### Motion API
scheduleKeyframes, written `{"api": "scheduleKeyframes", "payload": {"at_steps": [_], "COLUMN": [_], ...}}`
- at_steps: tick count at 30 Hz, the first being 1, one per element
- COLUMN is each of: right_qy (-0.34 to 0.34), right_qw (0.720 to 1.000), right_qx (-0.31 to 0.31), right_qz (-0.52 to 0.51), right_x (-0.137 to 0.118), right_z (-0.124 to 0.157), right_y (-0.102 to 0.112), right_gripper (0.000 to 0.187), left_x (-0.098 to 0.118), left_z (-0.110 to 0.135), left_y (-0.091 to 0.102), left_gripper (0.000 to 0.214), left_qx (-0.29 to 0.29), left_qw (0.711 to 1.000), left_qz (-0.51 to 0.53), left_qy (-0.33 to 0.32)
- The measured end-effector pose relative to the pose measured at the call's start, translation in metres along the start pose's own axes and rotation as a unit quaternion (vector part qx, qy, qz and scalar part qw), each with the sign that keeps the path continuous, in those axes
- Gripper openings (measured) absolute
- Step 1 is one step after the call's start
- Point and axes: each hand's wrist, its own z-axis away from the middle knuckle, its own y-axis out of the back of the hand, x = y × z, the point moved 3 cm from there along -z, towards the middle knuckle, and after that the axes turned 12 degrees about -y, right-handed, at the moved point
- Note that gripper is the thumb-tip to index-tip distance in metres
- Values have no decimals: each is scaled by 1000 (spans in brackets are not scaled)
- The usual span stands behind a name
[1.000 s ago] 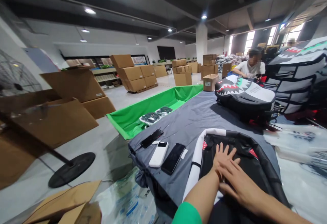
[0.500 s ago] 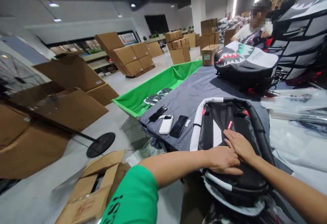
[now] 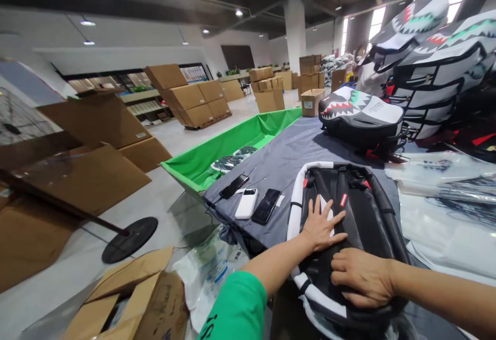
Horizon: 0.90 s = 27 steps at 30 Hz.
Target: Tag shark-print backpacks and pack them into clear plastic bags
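Note:
A black backpack (image 3: 360,211) with white trim lies face down on the grey-covered table (image 3: 287,159) in front of me. My left hand (image 3: 321,226) rests flat on its left side, fingers spread. Near the backpack's lower edge, my right hand (image 3: 362,277) presses down with its fingers curled under; I cannot see whether they grip anything.
Two phones (image 3: 266,206) and a white power bank (image 3: 246,203) lie left of the backpack. A shark-print backpack (image 3: 360,115) sits farther back, more are stacked at right (image 3: 437,71). Plastic bags (image 3: 445,185) lie at right. A green bin (image 3: 228,149), cardboard boxes (image 3: 132,298) and a fan base (image 3: 129,239) stand at left.
My left hand has moved up the backpack and spread flat. My right hand has slid down toward the near edge and curled its fingers. The view shifted slightly.

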Motion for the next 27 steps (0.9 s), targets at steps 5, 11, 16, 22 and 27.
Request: {"api": "scheduleKeyframes", "payload": {"at_steps": [5, 11, 16, 22, 27], "right_qy": [-1, -123, -147, -472, -519], "right_qw": [998, 991, 978, 821, 815], "right_qx": [12, 54, 143, 305, 247], "right_qz": [-54, -30, 32, 104, 77], "right_x": [31, 40, 12, 98, 151], "right_z": [2, 5, 25, 51, 33], "right_y": [-45, -59, -49, -6, -25], "right_gripper": [21, 15, 17, 45, 52], "left_x": [-10, -9, 26, 54, 33], "left_z": [5, 6, 32, 48, -16], "left_y": [-15, -16, -11, 7, 43], "left_gripper": [71, 73, 73, 86, 86], "left_qx": [-7, -10, -46, -128, -160], "left_qw": [998, 994, 991, 985, 985], "left_qz": [53, 90, 114, 113, 61], "left_qy": [39, 61, 49, 24, 21]}}
